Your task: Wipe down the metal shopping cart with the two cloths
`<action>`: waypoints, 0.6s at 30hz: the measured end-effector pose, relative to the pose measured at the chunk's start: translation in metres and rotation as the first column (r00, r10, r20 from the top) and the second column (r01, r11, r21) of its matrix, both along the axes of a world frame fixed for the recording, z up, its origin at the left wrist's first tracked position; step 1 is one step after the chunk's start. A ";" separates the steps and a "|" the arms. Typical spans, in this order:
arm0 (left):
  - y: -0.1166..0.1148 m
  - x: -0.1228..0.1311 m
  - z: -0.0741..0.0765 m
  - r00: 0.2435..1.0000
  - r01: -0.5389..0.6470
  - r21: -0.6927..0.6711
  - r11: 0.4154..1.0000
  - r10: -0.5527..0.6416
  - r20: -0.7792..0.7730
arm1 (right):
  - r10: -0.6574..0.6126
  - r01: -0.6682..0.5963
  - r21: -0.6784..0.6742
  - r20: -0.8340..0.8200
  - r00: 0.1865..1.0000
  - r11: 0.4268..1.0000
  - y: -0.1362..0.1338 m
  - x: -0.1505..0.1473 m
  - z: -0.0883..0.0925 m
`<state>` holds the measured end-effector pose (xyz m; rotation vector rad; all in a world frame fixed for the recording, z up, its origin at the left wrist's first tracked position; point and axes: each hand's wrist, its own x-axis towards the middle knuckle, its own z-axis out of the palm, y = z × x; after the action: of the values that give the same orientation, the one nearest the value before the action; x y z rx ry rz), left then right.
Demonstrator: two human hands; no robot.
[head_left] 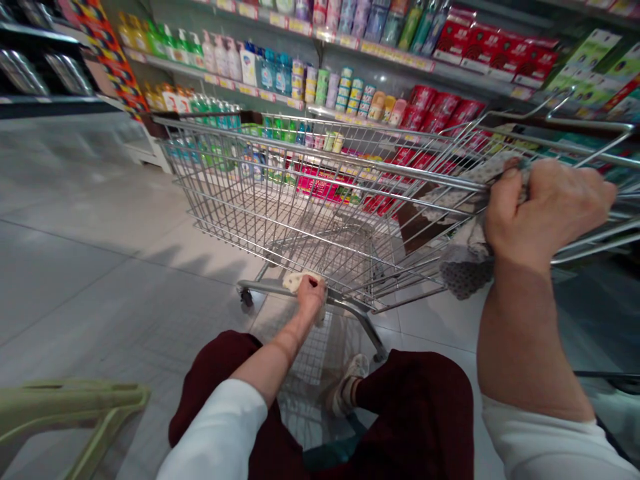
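A metal shopping cart (300,193) stands sideways in front of my knees. Down at its lower frame tube, my left hand (311,292) is closed on a cream cloth (296,280), which lies against the metal just under the basket. My right hand (545,203) is closed at the cart's top rail, with a grey dotted cloth (467,267) bunched under it and hanging down the outside of the wire. Part of that cloth is hidden by the hand and wires. A brown panel (423,223) shows behind the wires near the right hand.
Shelves behind the cart hold pump bottles (220,53), red tubs (440,110) and red boxes (493,50). A caster wheel (246,297) touches the tiled floor (125,280) at left. A yellow-green plastic frame (75,407) stands at lower left.
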<state>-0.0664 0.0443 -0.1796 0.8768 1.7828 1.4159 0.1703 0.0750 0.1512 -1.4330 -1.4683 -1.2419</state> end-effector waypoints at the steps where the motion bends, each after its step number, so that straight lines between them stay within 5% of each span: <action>1: 0.000 0.003 0.001 1.000 -0.003 0.002 1.000 0.003 0.003 | -0.006 0.006 0.002 0.002 1.000 1.000 0.000 0.000 0.000; 5: -0.008 0.017 0.008 0.998 0.049 0.019 0.999 -0.049 0.035 | -0.034 0.034 0.001 0.013 0.999 0.999 0.001 0.001 0.000; 12: -0.033 0.073 0.017 0.907 0.352 0.138 0.926 -0.374 0.194 | -0.045 0.045 -0.003 0.005 0.999 0.999 0.000 -0.001 0.000; 18: -0.020 0.055 0.016 0.857 0.146 0.104 0.984 -0.179 0.484 | 0.002 -0.002 0.005 0.044 0.999 1.000 0.005 0.008 0.000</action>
<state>-0.0117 0.0244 -0.1633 0.6067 1.2536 1.4340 0.1788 0.0797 0.1508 -1.4085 -1.4948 -1.2824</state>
